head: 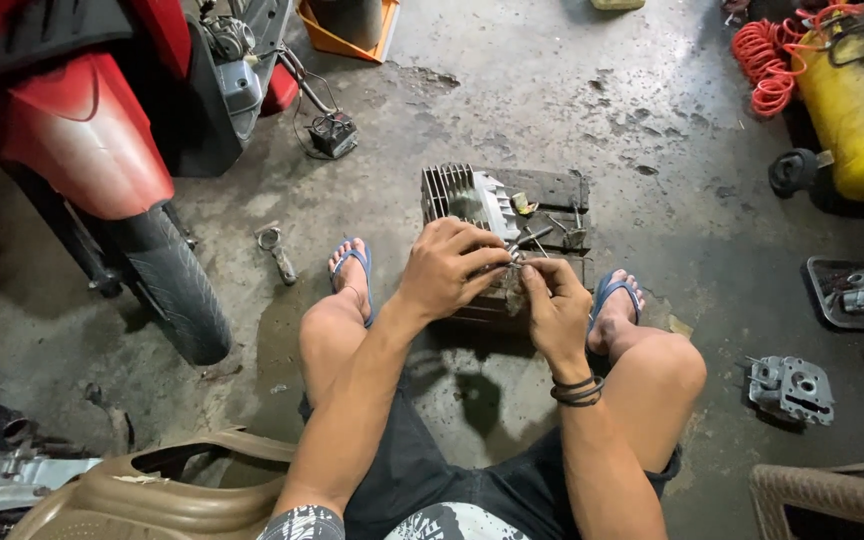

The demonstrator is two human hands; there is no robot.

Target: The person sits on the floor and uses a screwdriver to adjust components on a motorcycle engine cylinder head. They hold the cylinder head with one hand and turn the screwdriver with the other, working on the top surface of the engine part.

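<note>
Both hands, left (447,268) and right (555,305), pinch a small metal part (518,258) above stained concrete floor (552,110).

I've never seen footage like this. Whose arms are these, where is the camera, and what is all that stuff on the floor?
The camera sits on a person's head and looks down, so the arms and knees are their own. They sit on a concrete floor in blue flip-flops. The left hand and right hand meet over a dark block, pinching something small and metallic between the fingers; it is too small to tell what. Just beyond lies a finned engine cylinder. At the left stands a red scooter, with a connecting rod on the floor near its tyre. At the right are a yellow compressor tank, a tray of parts and a cylinder head.
</note>
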